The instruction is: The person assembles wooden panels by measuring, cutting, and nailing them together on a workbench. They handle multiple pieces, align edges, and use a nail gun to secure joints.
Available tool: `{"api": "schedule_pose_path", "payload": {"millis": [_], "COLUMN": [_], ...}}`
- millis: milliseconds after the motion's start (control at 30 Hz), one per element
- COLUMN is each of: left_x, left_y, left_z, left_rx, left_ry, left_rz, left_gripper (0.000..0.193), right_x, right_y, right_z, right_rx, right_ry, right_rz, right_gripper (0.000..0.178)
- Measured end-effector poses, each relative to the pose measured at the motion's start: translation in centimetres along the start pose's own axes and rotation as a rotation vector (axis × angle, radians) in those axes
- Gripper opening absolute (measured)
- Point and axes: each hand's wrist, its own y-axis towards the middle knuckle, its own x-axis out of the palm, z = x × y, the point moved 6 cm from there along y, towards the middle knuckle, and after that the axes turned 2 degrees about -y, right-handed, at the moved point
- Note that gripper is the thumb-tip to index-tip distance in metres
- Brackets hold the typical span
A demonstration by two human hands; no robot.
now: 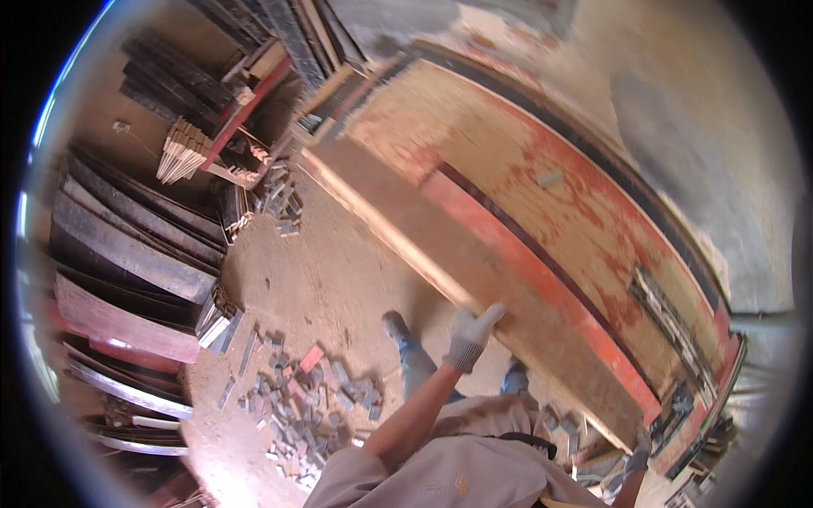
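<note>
A long brown wooden board [474,254] with a pale near edge runs slantwise from the upper left to the lower right, in front of my body. My left hand [477,332], in a pale glove with a grey cuff, is closed over the near edge around its middle. At the lower right end, my gloved right hand [640,453] grips the board's corner; its fingers are partly hidden. A narrower red plank [517,258] with a dark edge lies along the board's far side.
Behind stretches a wide, red-stained bench top [550,182] with a worn strip [673,334] across it. Small wooden offcuts [313,406] are heaped on the floor by my feet. Stacked panels [127,254] line the left side, with bundled slats [182,151] farther back.
</note>
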Motion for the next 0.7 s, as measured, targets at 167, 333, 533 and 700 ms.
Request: {"api": "schedule_pose_path", "payload": {"millis": [167, 333, 533, 700], "left_x": [-22.4, -41.5, -52.6, -58.7], "left_y": [7.3, 18.6, 31.8, 45.0], "left_z": [1.2, 4.4, 11.5, 20.0], "left_rx": [-0.230, -0.222, -0.252, -0.232], "left_ry": [-0.306, -0.794, -1.025, -1.029], "left_rz": [0.181, 0.262, 0.264, 0.154], "left_gripper": [0.024, 0.020, 0.029, 0.031], "right_x": [18.9, 37.7, 60.9, 82.6], "right_y": [-11.9, -20.4, -23.8, -31.5], "right_z": [-16.5, -33.7, -47.3, -59.0], "right_rx": [-0.358, -0.428, -0.762, -0.765], "right_ry": [0.346, 0.794, 0.596, 0.740], "right_rz": [-0.271, -0.411, -0.684, -0.745], "right_gripper": [0.045, 0.046, 0.052, 0.060]}}
